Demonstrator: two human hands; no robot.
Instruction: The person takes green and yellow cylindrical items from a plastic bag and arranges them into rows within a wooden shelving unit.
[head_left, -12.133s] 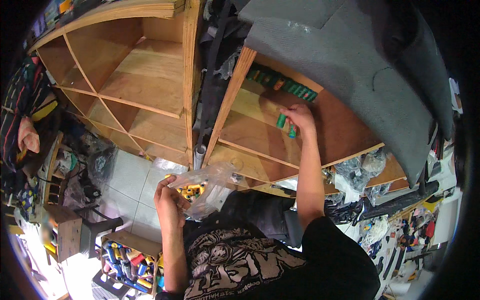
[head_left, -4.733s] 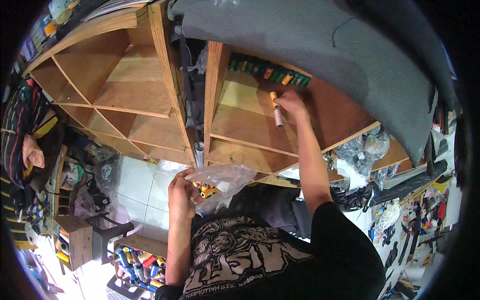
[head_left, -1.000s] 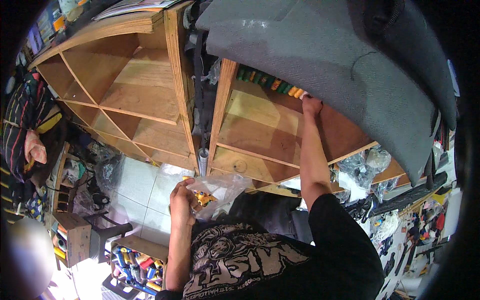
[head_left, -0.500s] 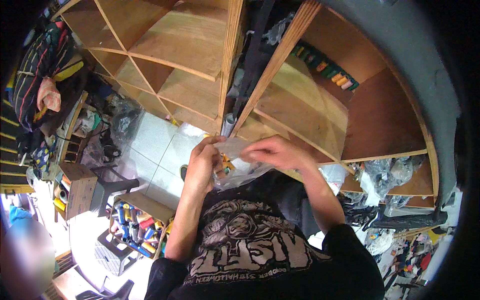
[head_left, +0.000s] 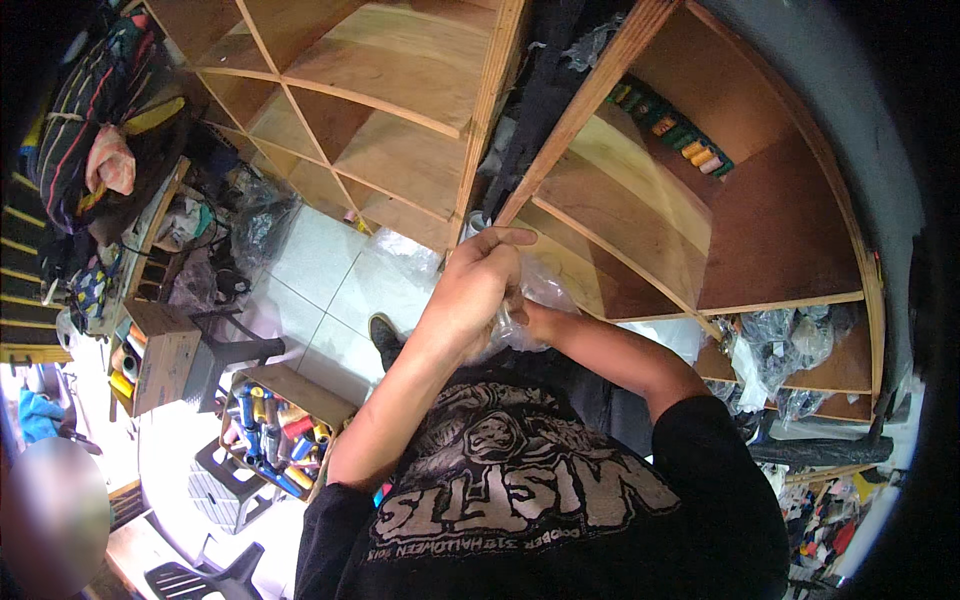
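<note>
In front of the chest, the left hand (head_left: 470,290) grips a clear plastic bag (head_left: 535,305), fingers curled round its near side and the thumb stretched out across the top. The right hand (head_left: 520,318) is mostly hidden behind the left one and the crumpled film; it seems to be pushed into the bag's mouth, but whether it is pinching anything cannot be told from this view. What the bag holds is hidden as well.

Just beyond the hands stand two plywood shelf units (head_left: 600,230) with a dark gap between them. At the back of the upper right compartment runs a row of small thread spools (head_left: 668,128) — green, orange and pale — well apart from the bag. Lower right, more clear bags (head_left: 790,345) are stuffed under the bottom shelf. To the left, on the tiled floor (head_left: 330,290), a cardboard box (head_left: 275,430) holds coloured spools, with a plastic stool (head_left: 215,350) beside it.

To do this reach well, the left hand should probably keep the bag's mouth open and level — slack film folds over the fingers — so the right can feel out one piece without spilling the rest.
</note>
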